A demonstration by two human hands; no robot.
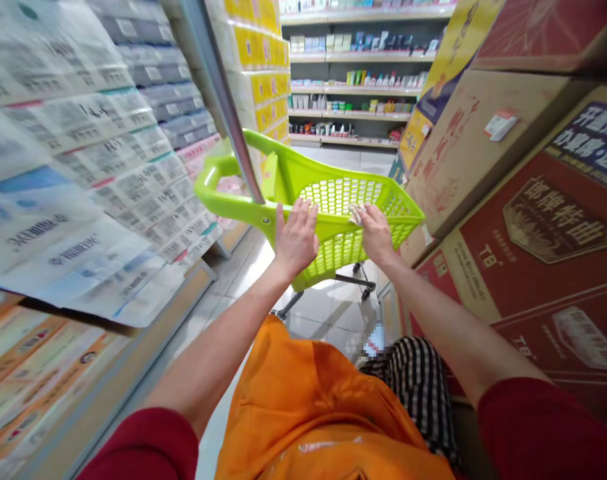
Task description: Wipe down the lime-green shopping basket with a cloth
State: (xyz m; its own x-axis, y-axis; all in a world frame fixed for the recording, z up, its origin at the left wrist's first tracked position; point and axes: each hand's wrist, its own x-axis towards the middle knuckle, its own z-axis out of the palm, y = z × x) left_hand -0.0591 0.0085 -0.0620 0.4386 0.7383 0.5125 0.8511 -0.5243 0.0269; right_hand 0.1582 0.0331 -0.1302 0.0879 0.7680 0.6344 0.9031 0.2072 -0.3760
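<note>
A bright green plastic shopping cart (343, 183) with a lattice basket stands sideways in front of me. My left hand (297, 237) grips its near rim, fingers hooked over the edge and thumb beside them. Farther right on that rim, my right hand (377, 233) is closed on a small whitish cloth (354, 213), pressed against the rim. Most of the cloth is hidden under the fingers. The cart's looped handle (218, 193) points left, and a metal pole (228, 100) rises from beside it. The visible part of the basket shows no goods.
Stacked white packs (83, 147) line the left side, with yellow-fronted packs (263, 80) beyond. Large red and brown cartons (548, 233) rise close on the right. Shelves of bottles and boxes (363, 80) stand at the back. The cart's wheels (367, 291) rest on the tiled floor (313, 327).
</note>
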